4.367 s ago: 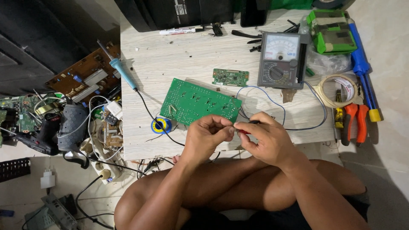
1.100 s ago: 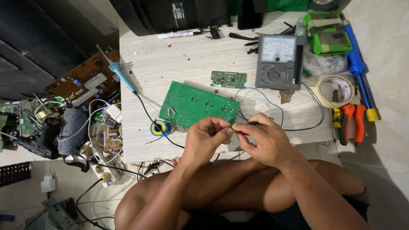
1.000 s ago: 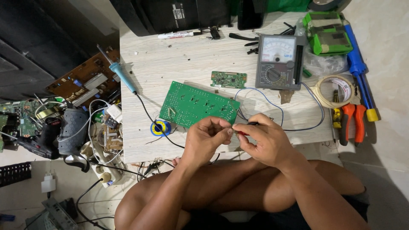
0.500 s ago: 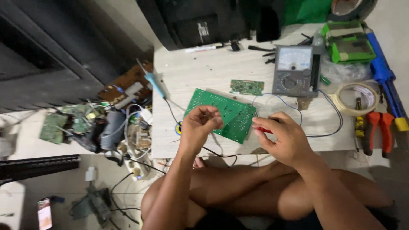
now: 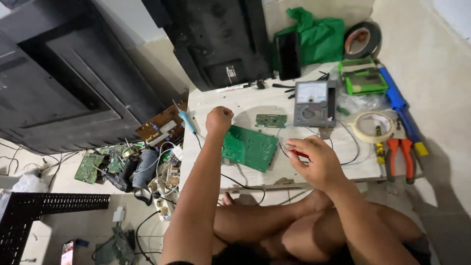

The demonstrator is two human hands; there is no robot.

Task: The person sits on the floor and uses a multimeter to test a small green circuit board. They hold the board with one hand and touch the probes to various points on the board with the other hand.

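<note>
A large green circuit board (image 5: 249, 147) lies on a low white wooden table (image 5: 245, 105). My left hand (image 5: 219, 120) is a closed fist above the board's left corner, near a blue-handled soldering iron (image 5: 187, 119); nothing shows in its fingers. My right hand (image 5: 316, 159) hovers right of the board and pinches a thin red probe (image 5: 300, 153), with dark leads running to the grey analogue meter (image 5: 310, 97). A small green board (image 5: 271, 120) lies behind the large one.
Tape roll (image 5: 375, 126), orange-handled pliers (image 5: 400, 157), a blue tool (image 5: 401, 110) and a green box (image 5: 362, 78) fill the table's right side. A black television back (image 5: 216, 39) leans behind. Loose boards and wires (image 5: 130, 164) litter the floor at left.
My hands were together at the board's near edge. My left hand has reached out over the board's left corner, the right has drawn back to the right, and the camera has tilted up.
</note>
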